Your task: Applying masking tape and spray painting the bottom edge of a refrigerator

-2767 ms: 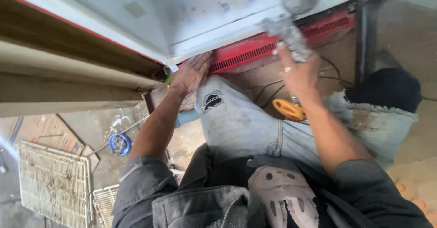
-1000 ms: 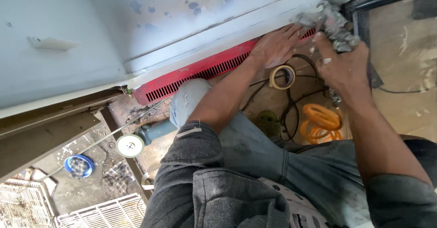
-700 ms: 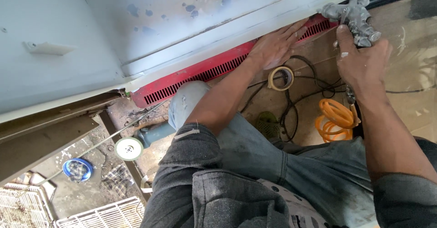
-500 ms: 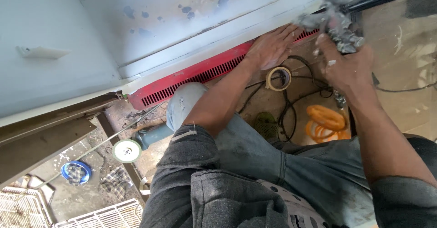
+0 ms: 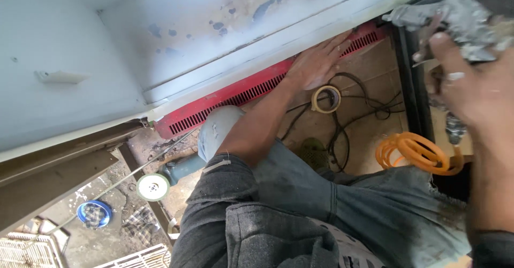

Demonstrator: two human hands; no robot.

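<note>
One blue dish (image 5: pixel 93 213) on the floor; one angle grinder (image 5: pixel 168 176). Left hand (image 5: pixel 317 63), fingers spread, pressed flat on one red grille (image 5: pixel 235 94); one tape roll (image 5: pixel 326 99) just below it. One orange coiled hose (image 5: pixel 415 151). Right hand (image 5: pixel 474 88) clenched around one grey paint-caked spray gun (image 5: pixel 455 16).

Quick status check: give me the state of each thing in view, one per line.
left hand: open, palm flat on the red grille
right hand: closed around a grey paint-crusted tool
grey tool: held, raised by the cabinet's edge
red grille: fixed under the white cabinet panel
tape roll: lying flat on the floor
orange hose: coiled
angle grinder: lying idle, untouched
</note>
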